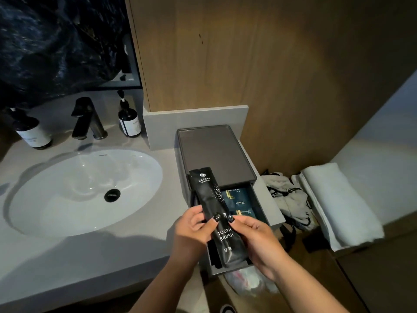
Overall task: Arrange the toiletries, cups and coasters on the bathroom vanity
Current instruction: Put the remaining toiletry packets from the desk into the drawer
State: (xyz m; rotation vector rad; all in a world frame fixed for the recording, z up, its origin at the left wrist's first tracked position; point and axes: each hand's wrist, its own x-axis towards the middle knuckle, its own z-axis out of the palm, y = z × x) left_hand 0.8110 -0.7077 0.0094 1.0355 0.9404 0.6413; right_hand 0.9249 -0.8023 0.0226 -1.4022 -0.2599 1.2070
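A hotel bathroom: a white oval sink [85,190] set in a grey stone counter [67,263], a black faucet [86,119], labelled dark pump bottles [129,119], packaged amenities in a grey drawer box [216,154].

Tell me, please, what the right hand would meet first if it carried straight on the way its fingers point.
The right hand points up and left, and its grip is already on the toothbrush packet; the left hand lies just beyond it on the same packet. Depth is unclear, but the packet blocks the way first.

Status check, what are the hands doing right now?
Left hand and right hand both grip the toothbrush packet. Packet above the open drawer. Nothing blocking.
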